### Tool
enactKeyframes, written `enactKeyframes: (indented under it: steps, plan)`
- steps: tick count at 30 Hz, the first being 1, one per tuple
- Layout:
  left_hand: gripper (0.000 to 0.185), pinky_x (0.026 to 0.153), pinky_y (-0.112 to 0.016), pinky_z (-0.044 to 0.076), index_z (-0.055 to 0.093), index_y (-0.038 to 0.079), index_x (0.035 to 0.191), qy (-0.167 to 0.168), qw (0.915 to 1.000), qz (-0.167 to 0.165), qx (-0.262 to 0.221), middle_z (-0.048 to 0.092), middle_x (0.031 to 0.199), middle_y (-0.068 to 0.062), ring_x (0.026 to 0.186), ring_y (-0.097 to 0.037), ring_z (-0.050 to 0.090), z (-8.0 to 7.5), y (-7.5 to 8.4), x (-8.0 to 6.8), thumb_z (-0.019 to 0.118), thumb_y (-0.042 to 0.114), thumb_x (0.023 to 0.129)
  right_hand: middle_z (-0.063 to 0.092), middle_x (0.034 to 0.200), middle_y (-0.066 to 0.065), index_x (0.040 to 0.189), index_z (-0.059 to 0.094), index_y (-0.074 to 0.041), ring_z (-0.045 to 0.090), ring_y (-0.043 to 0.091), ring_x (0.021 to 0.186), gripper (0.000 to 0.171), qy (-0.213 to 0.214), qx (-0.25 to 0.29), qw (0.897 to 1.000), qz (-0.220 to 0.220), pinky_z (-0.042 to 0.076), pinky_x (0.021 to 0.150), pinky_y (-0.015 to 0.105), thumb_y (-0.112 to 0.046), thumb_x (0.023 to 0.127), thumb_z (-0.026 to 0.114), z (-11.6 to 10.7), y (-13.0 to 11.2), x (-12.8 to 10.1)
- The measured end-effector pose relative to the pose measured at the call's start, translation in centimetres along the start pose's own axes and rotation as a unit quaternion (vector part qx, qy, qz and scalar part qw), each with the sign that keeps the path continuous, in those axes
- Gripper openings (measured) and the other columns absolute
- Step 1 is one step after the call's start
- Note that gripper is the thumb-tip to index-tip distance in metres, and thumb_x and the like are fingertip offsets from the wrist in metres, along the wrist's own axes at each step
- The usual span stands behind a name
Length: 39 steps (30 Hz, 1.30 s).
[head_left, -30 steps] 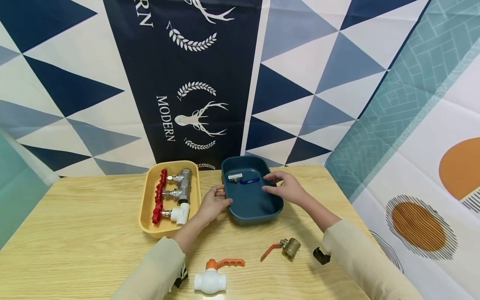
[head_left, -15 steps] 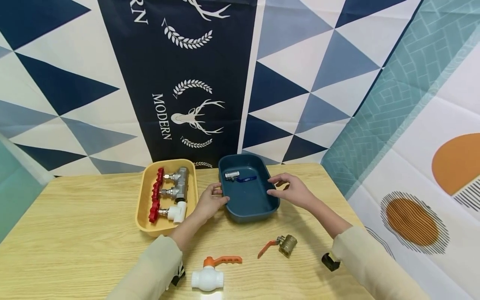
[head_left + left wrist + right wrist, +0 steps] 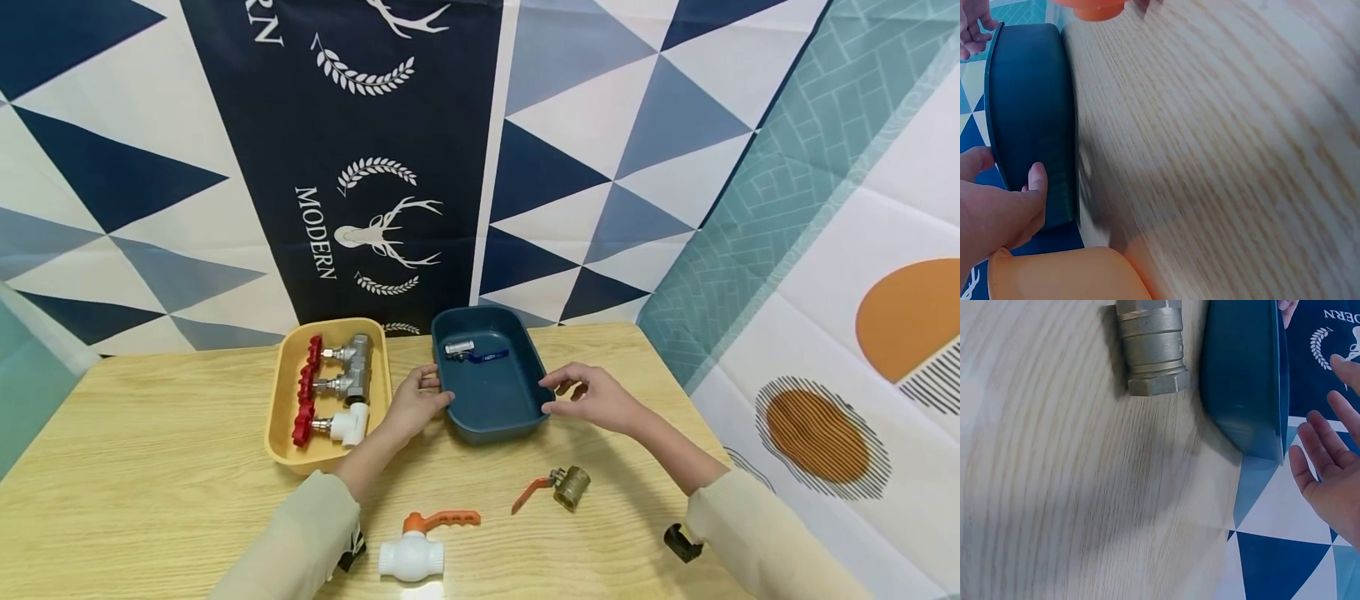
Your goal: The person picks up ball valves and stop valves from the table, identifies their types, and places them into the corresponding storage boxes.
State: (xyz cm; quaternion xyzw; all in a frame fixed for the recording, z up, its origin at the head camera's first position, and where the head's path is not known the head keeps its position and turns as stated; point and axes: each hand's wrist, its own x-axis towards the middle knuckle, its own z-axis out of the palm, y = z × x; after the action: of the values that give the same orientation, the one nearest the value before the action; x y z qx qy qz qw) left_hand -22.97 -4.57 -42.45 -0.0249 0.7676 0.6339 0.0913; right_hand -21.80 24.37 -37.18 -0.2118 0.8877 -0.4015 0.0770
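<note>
A dark blue tray (image 3: pixel 487 396) stands at the back of the table, holding a small metal ball valve (image 3: pixel 459 348) with a blue lever. My left hand (image 3: pixel 408 408) touches the tray's left side, its thumb against the outer wall in the left wrist view. On the other side, my right hand (image 3: pixel 596 400) hovers at the right rim with loosely bent fingers and nothing in them. In the right wrist view those fingers (image 3: pixel 1316 440) are apart from the tray wall. Nearer lie a brass ball valve (image 3: pixel 572 488) with a red lever and a white plastic ball valve (image 3: pixel 411 557) with an orange handle.
Left of the blue tray stands a yellow tray (image 3: pixel 273 417) close to my left forearm. Several valves with red handwheels (image 3: pixel 303 423) lie in it, one with a white body. A patterned backdrop (image 3: pixel 390 125) rises behind the table (image 3: pixel 172 467).
My right hand has drawn back to the right and slightly nearer, from over the blue tray's rim to its edge. The left hand stays at the tray's side. The view has shifted a little.
</note>
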Motion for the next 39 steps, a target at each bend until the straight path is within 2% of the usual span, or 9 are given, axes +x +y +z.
enactKeyframes:
  steps: [10, 22, 29, 39]
  plan:
    - [0.058, 0.082, -0.032, 0.052, 0.040, 0.002, 0.138, 0.003, 1.0000, -0.001, 0.007, 0.051, 0.124, -0.022, 0.108, -0.032, 0.057, -0.2, 0.3, -0.3, 0.064, 0.008, 0.086, 0.064, 0.107, 0.013, 0.112, 0.064, -0.006, 0.055, 0.029, 0.095, 0.036, -0.072, -0.005, 0.997, -0.016, 0.048, 0.077, 0.026, -0.025, 0.083, 0.071, 0.2, 0.2, -1.1]
    - [0.057, 0.080, -0.030, 0.052, 0.039, 0.002, 0.138, 0.000, 1.0000, 0.000, 0.006, 0.051, 0.123, -0.022, 0.107, -0.031, 0.057, -0.1, 0.3, -0.3, 0.063, 0.008, 0.086, 0.061, 0.111, 0.014, 0.113, 0.063, -0.005, 0.055, 0.033, 0.097, 0.040, -0.130, -0.006, 0.991, -0.029, 0.048, 0.075, 0.027, -0.027, 0.081, 0.073, 0.9, 0.9, -2.7]
    - [0.058, 0.077, -0.028, 0.052, 0.040, 0.002, 0.138, 0.005, 1.0000, 0.002, 0.006, 0.052, 0.122, -0.021, 0.106, -0.031, 0.058, -0.1, 0.3, -0.3, 0.064, 0.008, 0.086, 0.061, 0.109, 0.010, 0.112, 0.065, -0.007, 0.054, 0.029, 0.096, 0.043, -0.153, -0.018, 0.988, -0.018, 0.047, 0.073, 0.026, -0.030, 0.078, 0.076, 1.3, 1.4, -3.3]
    - [0.058, 0.077, -0.028, 0.051, 0.039, 0.002, 0.139, 0.002, 1.0000, -0.003, 0.009, 0.051, 0.122, -0.021, 0.107, -0.031, 0.058, 0.1, 0.2, -0.2, 0.063, 0.008, 0.087, 0.060, 0.106, 0.011, 0.110, 0.065, -0.007, 0.054, 0.025, 0.092, 0.043, -0.196, -0.016, 0.980, 0.016, 0.046, 0.070, 0.021, -0.030, 0.076, 0.077, 1.9, 2.1, -3.7]
